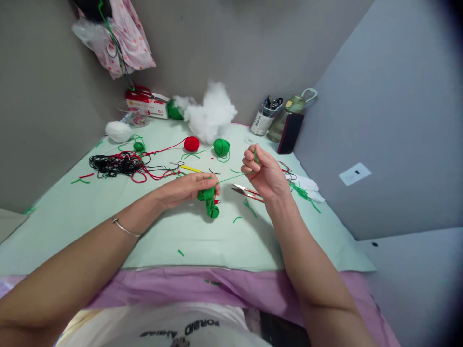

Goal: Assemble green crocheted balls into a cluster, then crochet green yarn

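Note:
My left hand (197,187) is closed around a small green crocheted piece (212,210), whose lower part hangs below the fingers with a bit of red beside it. From there a green yarn strand (233,179) runs taut up to my right hand (264,168). The right fingers are curled and pinch that strand; a short end shows by the fingertips. Under the right wrist lie thread snips (248,193) with orange handles, partly hidden by the hand. A yellow-handled crochet hook (190,168) rests on the table beyond my left hand.
A black yarn tangle (114,165) lies at left. Behind are a red yarn ball (191,144), a green yarn ball (221,147) and white stuffing (211,113). A pen cup (263,120), bottle (284,120) and phone (291,133) stand at back right. Green scraps (304,193) lie at right.

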The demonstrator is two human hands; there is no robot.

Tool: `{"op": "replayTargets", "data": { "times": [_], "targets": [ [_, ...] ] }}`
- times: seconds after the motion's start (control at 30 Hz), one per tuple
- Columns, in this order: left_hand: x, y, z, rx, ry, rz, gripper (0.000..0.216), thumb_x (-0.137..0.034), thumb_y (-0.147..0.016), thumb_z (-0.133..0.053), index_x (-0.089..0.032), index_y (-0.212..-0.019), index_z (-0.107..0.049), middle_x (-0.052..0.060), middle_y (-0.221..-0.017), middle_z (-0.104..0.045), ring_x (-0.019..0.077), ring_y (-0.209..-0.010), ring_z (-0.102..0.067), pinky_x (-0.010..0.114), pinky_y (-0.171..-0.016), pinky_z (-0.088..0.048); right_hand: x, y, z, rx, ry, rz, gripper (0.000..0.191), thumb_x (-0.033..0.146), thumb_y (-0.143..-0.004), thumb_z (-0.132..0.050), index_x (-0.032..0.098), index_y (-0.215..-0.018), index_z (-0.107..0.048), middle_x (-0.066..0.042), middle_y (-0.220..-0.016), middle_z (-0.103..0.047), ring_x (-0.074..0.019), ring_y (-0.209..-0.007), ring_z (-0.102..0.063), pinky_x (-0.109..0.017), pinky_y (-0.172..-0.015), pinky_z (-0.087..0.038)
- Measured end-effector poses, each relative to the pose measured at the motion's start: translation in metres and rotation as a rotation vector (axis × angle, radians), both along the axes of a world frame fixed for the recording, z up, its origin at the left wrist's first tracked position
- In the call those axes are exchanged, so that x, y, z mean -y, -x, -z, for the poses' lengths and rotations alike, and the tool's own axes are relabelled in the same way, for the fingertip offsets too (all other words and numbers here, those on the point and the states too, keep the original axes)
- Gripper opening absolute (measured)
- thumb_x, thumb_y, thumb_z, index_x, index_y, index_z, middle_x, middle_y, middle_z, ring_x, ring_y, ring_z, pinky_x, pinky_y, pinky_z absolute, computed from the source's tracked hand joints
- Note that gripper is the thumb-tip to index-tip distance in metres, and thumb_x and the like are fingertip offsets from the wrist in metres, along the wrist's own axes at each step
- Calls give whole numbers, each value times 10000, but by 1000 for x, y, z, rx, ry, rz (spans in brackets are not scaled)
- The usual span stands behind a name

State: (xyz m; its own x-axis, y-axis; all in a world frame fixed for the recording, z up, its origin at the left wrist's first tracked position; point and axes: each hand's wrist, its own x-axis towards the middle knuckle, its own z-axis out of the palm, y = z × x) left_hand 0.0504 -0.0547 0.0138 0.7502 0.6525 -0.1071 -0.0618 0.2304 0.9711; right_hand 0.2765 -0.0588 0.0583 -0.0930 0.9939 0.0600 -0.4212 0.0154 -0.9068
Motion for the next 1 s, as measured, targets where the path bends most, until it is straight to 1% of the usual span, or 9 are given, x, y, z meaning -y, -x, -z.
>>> {"op": "replayTargets", "data": {
  "times": [0.13,0.2,0.27,0.37,0.43,0.53,0.63,0.8,1.0],
  "targets": [
    [-2,6,-5,29,28,33,565,-334,-692,-875,-244,-1199,-643,29,-962,-659,175,-820,-622,283,-692,-459,0,-3,-3,-67,-5,16,285,327,-867,-755,208,-778,-512,105,-610,-398,-19,-420,-176,-153,-414,-287],
    [-3,6,-6,64,42,-27,567,-235,-676,-877,-263,-1190,-639,5,-949,-653,155,-796,-622,269,-687,-467,-1,-4,-1,-68,-2,25,301,329,-840,-781,208,-777,-513,106,-607,-405,-18,-422,-178,-157,-409,-264],
    [-4,4,-5,103,58,-128,470,-212,-710,-855,-255,-1134,-657,-7,-927,-649,140,-794,-625,264,-709,-489,-3,-5,0,-57,-3,26,314,326,-791,-817,205,-783,-527,93,-650,-484,-14,-434,-186,-166,-403,-233],
    [-6,0,-3,163,89,-275,299,-259,-816,-786,-192,-1091,-689,22,-934,-650,146,-854,-643,273,-780,-533,-4,-4,3,4,-23,40,331,336,-711,-857,210,-818,-570,58,-773,-617,-18,-453,-211,-195,-397,-181],
    [-7,-3,-1,199,107,-322,275,-312,-888,-719,-154,-1111,-695,46,-939,-659,152,-874,-657,276,-808,-551,-4,-1,5,63,-45,59,340,367,-680,-864,213,-825,-597,42,-798,-650,-24,-461,-235,-211,-407,-168],
    [-6,-5,0,214,103,-343,326,-414,-946,-638,-135,-1108,-683,60,-899,-684,161,-799,-682,297,-790,-575,-2,5,9,152,-93,95,328,411,-672,-852,205,-798,-629,28,-774,-670,-27,-460,-279,-226,-424,-182],
    [-4,-7,0,214,98,-367,375,-494,-935,-629,-129,-1013,-667,71,-865,-701,165,-714,-687,303,-727,-586,2,14,15,264,-158,126,274,411,-719,-822,199,-797,-666,3,-785,-710,-38,-458,-346,-238,-430,-225],
    [-4,-7,0,228,90,-389,398,-523,-897,-673,-131,-963,-661,66,-857,-684,156,-725,-667,297,-708,-589,13,28,19,437,-277,150,204,382,-782,-785,193,-802,-712,-20,-788,-743,-62,-468,-424,-254,-454,-340],
    [-4,-7,1,212,81,-369,375,-511,-915,-654,-141,-971,-664,57,-835,-679,151,-724,-671,270,-697,-585,21,35,21,515,-366,222,135,329,-834,-745,198,-811,-719,-10,-790,-733,-68,-474,-448,-256,-457,-361]
  ]
}}
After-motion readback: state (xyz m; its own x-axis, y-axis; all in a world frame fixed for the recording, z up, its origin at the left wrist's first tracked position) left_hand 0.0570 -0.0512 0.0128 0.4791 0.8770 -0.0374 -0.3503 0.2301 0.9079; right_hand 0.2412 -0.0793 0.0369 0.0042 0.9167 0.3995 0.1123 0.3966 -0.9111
